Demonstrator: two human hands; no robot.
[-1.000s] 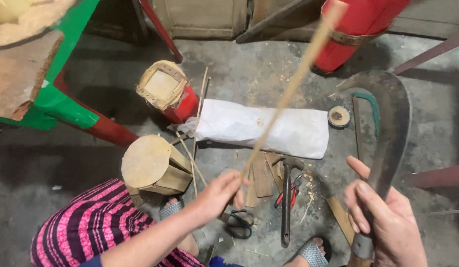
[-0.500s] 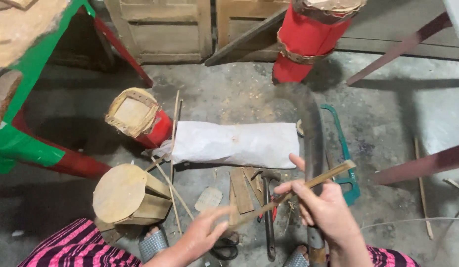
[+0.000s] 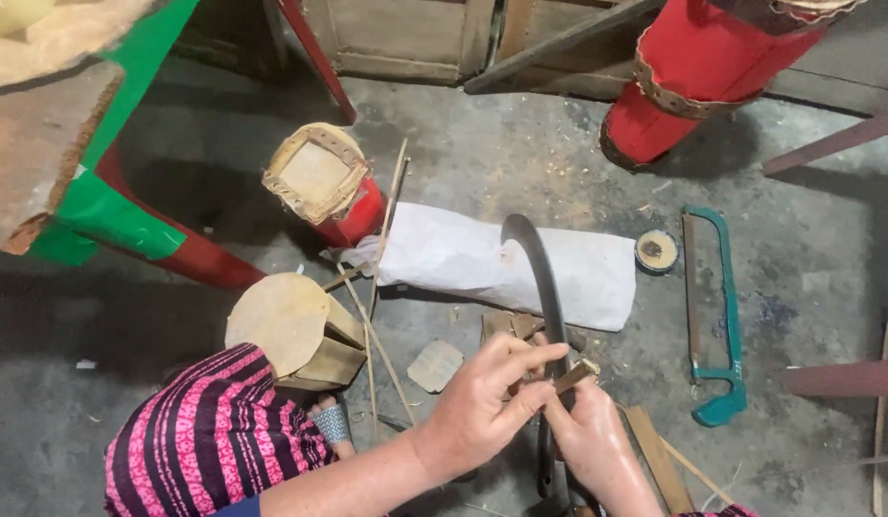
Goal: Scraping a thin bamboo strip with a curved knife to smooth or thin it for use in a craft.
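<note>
We are holding both hands low and near the middle of the scene, just above the concrete floor (image 3: 521, 163). Our left hand (image 3: 482, 407) is pinching the end of a thin bamboo strip (image 3: 570, 375) between thumb and fingers (image 3: 535, 352), while our right hand (image 3: 589, 442) is closing around the handle end of a long curved knife (image 3: 544, 287), its fingers pressed together on the grip. The blade is arching away from us, its tip lying over the white sack (image 3: 506, 263). We are keeping the strip right against the blade, likely so the edge can bite into its end; whether the two are touching we cannot tell.

The sack is lying flat just beyond our hands, with wood scraps (image 3: 511, 325) at its near edge. To the left, a squat bamboo block (image 3: 291, 330) is standing beside our knee in striped cloth (image 3: 210, 440), close enough to reach. A green-handled hacksaw (image 3: 717, 316) is lying to the right, well apart from the work, and a small round roll (image 3: 656, 251) is sitting just beside the sack. Loose thin sticks (image 3: 387, 220) are leaning across the floor on the left.
</note>
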